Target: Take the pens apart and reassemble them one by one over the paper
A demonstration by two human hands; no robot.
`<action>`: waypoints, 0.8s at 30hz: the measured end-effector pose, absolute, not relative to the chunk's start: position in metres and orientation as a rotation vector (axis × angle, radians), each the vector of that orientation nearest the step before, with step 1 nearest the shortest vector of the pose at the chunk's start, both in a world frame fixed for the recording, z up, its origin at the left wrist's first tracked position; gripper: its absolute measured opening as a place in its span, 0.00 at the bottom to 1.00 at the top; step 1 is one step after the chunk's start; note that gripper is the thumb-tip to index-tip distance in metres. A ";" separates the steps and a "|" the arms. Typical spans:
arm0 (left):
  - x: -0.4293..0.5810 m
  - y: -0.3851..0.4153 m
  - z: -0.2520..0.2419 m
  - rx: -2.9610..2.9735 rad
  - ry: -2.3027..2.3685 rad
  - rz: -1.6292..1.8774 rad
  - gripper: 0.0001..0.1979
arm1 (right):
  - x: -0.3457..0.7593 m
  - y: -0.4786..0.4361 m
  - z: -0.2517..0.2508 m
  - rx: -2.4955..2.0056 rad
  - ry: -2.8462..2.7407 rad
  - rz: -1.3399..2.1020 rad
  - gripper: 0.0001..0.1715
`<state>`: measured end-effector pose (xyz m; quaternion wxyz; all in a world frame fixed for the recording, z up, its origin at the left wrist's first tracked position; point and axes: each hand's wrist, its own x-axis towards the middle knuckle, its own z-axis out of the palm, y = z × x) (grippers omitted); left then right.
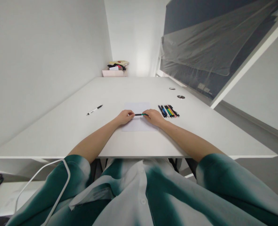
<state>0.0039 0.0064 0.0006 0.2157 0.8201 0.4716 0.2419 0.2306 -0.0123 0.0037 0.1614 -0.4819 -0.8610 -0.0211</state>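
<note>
Between my two hands a dark pen with a green part (139, 114) lies crosswise above a white sheet of paper (139, 126). My left hand (125, 117) pinches its left end with the fingertips. At the green right end, my right hand (154, 117) has its fingers closed around the pen. Both hands rest low over the paper, which they partly cover. Just right of my right hand lies a row of several pens (169, 111) in black, blue, white, green, yellow and pink.
A white and black pen (94, 110) lies alone on the left of the white table (70, 131). Two round metal grommets (181, 97) are set in the table at right. At the far end stands a pale box (112, 73) with cloths. A plastic-covered dark panel (200, 47) rises at right.
</note>
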 end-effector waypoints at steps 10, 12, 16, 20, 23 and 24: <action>0.004 0.007 0.000 2.241 1.325 0.709 0.14 | 0.232 -0.013 0.004 -1.370 -2.404 -0.027 0.15; 0.004 0.007 0.001 2.236 1.339 0.710 0.13 | 0.233 -0.013 0.005 -1.399 -2.393 -0.020 0.14; 0.003 0.003 0.004 2.257 1.389 0.707 0.12 | 0.236 -0.013 0.007 -1.435 -2.362 0.000 0.13; 0.001 0.000 0.007 2.316 1.425 0.695 0.10 | 0.241 -0.009 0.006 -1.381 -2.267 0.137 0.12; 0.001 0.000 0.007 2.395 1.436 0.669 0.10 | 0.243 -0.003 0.003 -1.298 -2.088 0.377 0.11; 0.001 0.001 0.007 2.422 1.438 0.661 0.09 | 0.244 -0.001 0.003 -1.269 -2.009 0.469 0.11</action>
